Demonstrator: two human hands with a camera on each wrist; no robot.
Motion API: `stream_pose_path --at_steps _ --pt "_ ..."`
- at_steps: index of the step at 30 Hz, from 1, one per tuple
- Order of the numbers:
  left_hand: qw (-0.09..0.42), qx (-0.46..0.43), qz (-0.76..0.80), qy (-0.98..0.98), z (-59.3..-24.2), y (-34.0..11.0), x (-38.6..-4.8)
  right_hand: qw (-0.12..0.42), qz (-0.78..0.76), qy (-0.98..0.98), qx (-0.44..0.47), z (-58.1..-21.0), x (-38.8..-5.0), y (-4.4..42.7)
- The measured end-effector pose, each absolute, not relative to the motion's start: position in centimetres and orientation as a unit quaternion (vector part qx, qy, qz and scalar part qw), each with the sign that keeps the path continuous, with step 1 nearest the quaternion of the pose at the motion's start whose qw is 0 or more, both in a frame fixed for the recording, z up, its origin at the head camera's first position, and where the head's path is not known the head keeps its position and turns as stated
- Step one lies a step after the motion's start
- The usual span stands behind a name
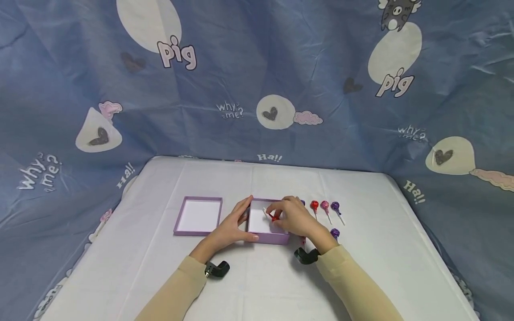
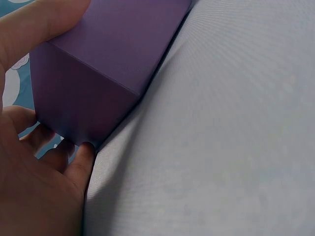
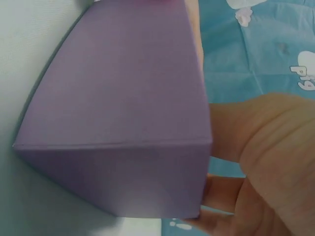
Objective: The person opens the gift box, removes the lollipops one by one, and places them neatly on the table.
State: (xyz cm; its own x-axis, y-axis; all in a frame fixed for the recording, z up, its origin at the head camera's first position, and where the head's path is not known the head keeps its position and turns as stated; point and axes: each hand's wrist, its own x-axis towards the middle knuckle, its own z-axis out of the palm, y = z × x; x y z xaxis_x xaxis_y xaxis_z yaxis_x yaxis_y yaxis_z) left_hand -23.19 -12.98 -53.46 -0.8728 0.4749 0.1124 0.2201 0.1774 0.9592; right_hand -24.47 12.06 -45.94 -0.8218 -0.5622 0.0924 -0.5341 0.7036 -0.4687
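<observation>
A purple box (image 1: 273,239) with a white inside stands in the middle of the table. My left hand (image 1: 230,228) grips its left side, thumb on the front wall and fingers along the left; the left wrist view shows these fingers on the purple wall (image 2: 83,103). Inside the box, my right hand (image 1: 297,218) pinches a red lollipop (image 1: 274,218), its white stick pointing to the back left. In the right wrist view the box wall (image 3: 118,83) hides the lollipop, while part of the right hand (image 3: 275,152) shows beyond the wall.
A shallow purple lid (image 1: 194,233), white inside, lies left of the box. Right of it lie a red lollipop (image 1: 314,204), a pink lollipop (image 1: 325,205) and purple lollipops (image 1: 335,206); others are partly hidden by the right hand. A blue patterned cloth (image 1: 249,147) hangs behind the table.
</observation>
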Motion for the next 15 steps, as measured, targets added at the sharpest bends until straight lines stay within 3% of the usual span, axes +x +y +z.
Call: stream_pose_path --at_steps 15 --pt "0.105 0.232 0.603 0.756 -53.38 -12.94 -23.11 -0.018 -0.277 0.899 -0.34 -45.62 -24.41 12.5"
